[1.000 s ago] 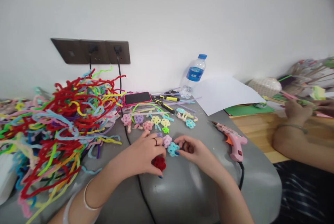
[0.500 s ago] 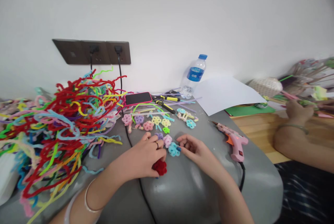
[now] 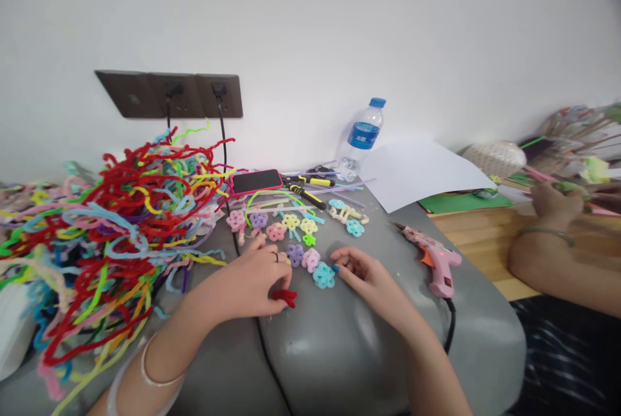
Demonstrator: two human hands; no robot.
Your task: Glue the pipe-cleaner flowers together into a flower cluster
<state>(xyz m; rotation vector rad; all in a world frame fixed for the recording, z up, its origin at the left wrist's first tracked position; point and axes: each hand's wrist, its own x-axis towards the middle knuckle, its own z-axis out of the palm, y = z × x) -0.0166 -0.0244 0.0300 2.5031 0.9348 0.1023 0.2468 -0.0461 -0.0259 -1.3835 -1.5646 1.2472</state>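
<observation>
My left hand [image 3: 259,280] pinches a red pipe-cleaner flower [image 3: 286,298] between thumb and fingers, low over the grey table. The flower is tilted, seen edge-on and partly hidden by the fingers. Right beside this hand lies a purple pipe-cleaner flower [image 3: 294,255], then a pale pink one [image 3: 311,260] and a light blue one [image 3: 324,275], in a slanting row. My right hand [image 3: 361,273] rests just right of the blue flower, its fingers loosely curled and the thumb apart from them. Nothing shows in it; the thumb tip is close to the blue petals.
A pink glue gun [image 3: 439,264] lies at right with its cord. Behind the row are more flowers [image 3: 276,231], pliers [image 3: 308,196], a phone [image 3: 257,181] and a water bottle [image 3: 361,138]. Tangled pipe cleaners [image 3: 140,209] heap at left. Another person's arm [image 3: 553,254] is at far right.
My left hand has drawn left and slightly up with the red flower, which has turned edge-on, uncovering the purple flower. The right hand has shifted slightly right, away from the blue flower.
</observation>
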